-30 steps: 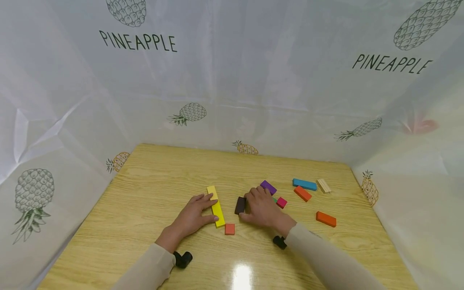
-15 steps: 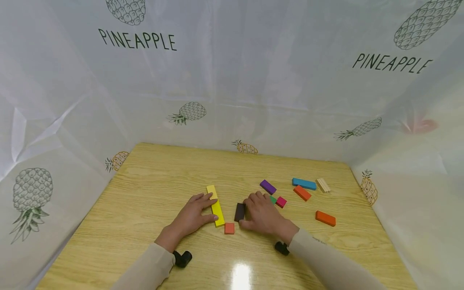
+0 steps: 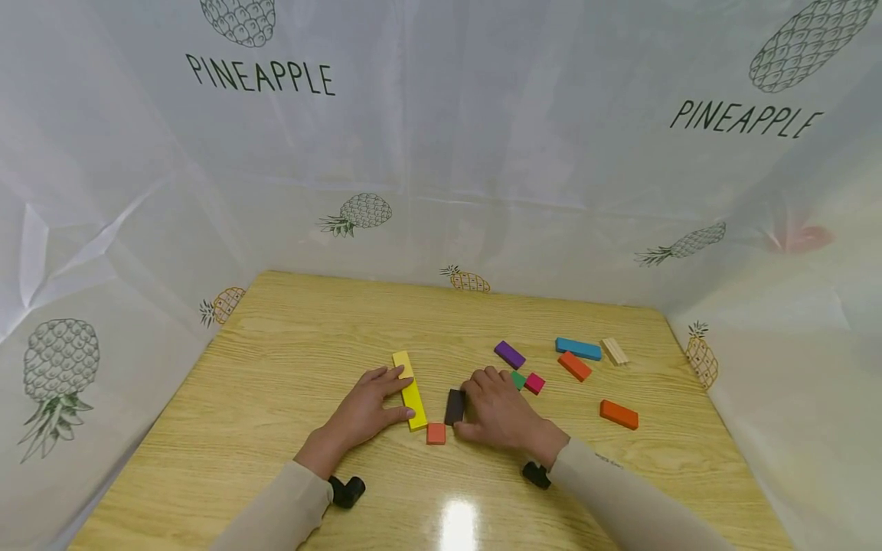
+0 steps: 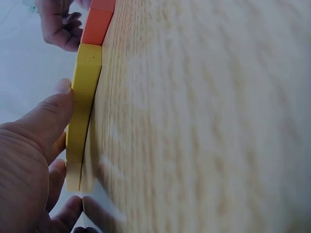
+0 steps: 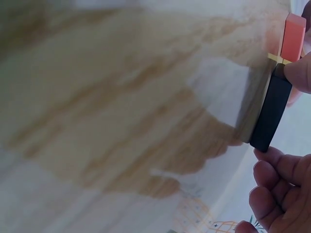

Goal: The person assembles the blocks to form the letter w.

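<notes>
My left hand (image 3: 365,409) rests on a long yellow block (image 3: 415,405), its thumb near the near end and its fingers farther up. A paler yellow block (image 3: 401,360) continues the line at the far end. Just off the near end lies a small coral square block (image 3: 436,434). To the right, my right hand (image 3: 501,409) pinches a black block (image 3: 455,407) by its two ends, thumb at the near one. In the right wrist view the black block (image 5: 272,111) lies on the table, with a coral block (image 5: 293,38) beyond it.
Behind the right hand are a green block (image 3: 517,379), a crimson block (image 3: 535,383) and a purple block (image 3: 510,354). Farther right lie a blue block (image 3: 579,349), orange blocks (image 3: 619,414) and plain wooden sticks (image 3: 615,352). A pineapple-print sheet (image 3: 441,138) surrounds the table.
My right hand has drawn the black block toward me and slightly left, close to the coral block. More of the green block shows now. The left hand has stayed in place.
</notes>
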`<action>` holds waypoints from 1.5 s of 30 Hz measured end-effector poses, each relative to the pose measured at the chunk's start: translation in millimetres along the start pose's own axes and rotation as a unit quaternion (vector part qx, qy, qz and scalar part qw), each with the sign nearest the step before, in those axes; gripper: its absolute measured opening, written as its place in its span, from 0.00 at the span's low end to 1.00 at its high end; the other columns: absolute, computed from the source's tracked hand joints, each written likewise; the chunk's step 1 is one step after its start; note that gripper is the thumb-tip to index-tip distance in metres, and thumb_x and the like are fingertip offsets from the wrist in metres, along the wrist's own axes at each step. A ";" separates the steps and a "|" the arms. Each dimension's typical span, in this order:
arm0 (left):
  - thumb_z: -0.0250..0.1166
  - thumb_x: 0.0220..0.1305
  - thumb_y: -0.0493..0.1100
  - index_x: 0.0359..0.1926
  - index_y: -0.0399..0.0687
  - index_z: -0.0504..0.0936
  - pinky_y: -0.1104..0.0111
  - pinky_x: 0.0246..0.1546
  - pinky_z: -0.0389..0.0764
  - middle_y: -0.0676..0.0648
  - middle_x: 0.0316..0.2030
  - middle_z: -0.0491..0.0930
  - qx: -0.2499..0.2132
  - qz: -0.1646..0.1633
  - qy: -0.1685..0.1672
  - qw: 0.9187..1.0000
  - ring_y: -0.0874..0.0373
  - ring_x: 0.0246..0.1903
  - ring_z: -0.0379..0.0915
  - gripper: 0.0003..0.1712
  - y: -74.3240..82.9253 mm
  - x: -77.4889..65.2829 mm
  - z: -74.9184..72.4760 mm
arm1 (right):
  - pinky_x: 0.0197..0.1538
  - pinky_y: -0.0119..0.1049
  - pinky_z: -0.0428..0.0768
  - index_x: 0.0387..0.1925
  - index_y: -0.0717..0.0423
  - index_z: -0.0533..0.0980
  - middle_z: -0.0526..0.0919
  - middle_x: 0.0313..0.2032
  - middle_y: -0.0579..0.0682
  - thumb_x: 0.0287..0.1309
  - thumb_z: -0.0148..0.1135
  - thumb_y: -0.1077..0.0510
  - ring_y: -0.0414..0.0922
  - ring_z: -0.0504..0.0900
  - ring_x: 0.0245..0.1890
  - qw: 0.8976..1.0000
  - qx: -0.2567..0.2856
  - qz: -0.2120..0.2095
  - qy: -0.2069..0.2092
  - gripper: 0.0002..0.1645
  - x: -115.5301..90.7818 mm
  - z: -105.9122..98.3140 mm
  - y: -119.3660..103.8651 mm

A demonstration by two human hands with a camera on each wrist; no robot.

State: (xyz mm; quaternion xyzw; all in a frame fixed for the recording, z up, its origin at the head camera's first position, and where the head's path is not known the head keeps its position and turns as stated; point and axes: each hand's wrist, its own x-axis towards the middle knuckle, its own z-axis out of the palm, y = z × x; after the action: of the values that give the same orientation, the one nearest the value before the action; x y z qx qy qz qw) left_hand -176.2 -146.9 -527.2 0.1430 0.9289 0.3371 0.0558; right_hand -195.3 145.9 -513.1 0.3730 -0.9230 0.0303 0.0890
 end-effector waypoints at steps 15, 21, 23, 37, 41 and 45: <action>0.73 0.67 0.59 0.74 0.57 0.77 0.43 0.76 0.65 0.51 0.79 0.65 0.001 -0.007 -0.008 1.000 0.43 0.81 0.52 0.37 0.5 0.2 -0.7 | 0.47 0.42 0.68 0.53 0.54 0.81 0.81 0.47 0.49 0.60 0.68 0.30 0.47 0.73 0.45 1.000 0.001 -0.006 0.004 0.36 -4.2 -1.4 -0.5; 0.73 0.67 0.58 0.73 0.57 0.78 0.42 0.76 0.65 0.51 0.79 0.65 -0.003 -0.011 -0.006 1.000 0.43 0.81 0.51 0.36 0.8 0.3 0.4 | 0.48 0.42 0.68 0.53 0.54 0.81 0.81 0.47 0.49 0.60 0.68 0.29 0.48 0.74 0.45 1.000 0.002 -0.006 0.006 0.36 -5.0 -0.9 -0.7; 0.73 0.67 0.58 0.73 0.57 0.78 0.42 0.76 0.65 0.51 0.79 0.65 -0.005 -0.011 -0.004 1.000 0.42 0.81 0.52 0.36 1.0 0.1 0.7 | 0.48 0.42 0.69 0.53 0.54 0.81 0.81 0.47 0.49 0.60 0.68 0.30 0.48 0.74 0.45 1.000 0.002 -0.005 0.005 0.36 -5.3 -0.7 -0.7; 0.74 0.67 0.58 0.73 0.57 0.78 0.42 0.76 0.65 0.51 0.79 0.65 -0.007 -0.008 -0.005 1.000 0.42 0.81 0.51 0.37 1.7 -0.5 0.8 | 0.51 0.46 0.72 0.55 0.56 0.81 0.81 0.48 0.50 0.60 0.68 0.28 0.49 0.75 0.46 1.000 0.008 -0.004 0.014 0.39 -6.4 0.1 -0.3; 0.73 0.67 0.58 0.73 0.56 0.78 0.42 0.76 0.65 0.50 0.79 0.66 -0.002 -0.005 -0.002 1.000 0.42 0.81 0.52 0.36 1.4 0.0 0.9 | 0.51 0.46 0.74 0.55 0.56 0.81 0.82 0.48 0.51 0.60 0.69 0.29 0.49 0.75 0.46 1.000 0.014 -0.004 0.022 0.39 -5.6 0.3 0.5; 0.73 0.67 0.58 0.73 0.54 0.79 0.41 0.75 0.65 0.48 0.78 0.67 -0.001 -0.002 0.000 1.000 0.41 0.80 0.53 0.36 2.3 -0.4 0.1 | 0.55 0.49 0.78 0.57 0.56 0.81 0.82 0.50 0.51 0.62 0.66 0.29 0.50 0.75 0.49 0.999 0.032 0.014 0.004 0.39 -4.1 -2.8 2.9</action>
State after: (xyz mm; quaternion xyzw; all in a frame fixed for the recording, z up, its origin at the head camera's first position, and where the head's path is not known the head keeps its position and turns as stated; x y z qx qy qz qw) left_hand -175.3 -145.3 -525.8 0.1406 0.9289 0.3378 0.0567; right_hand -194.0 151.1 -511.2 0.3629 -0.9262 0.0623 0.0807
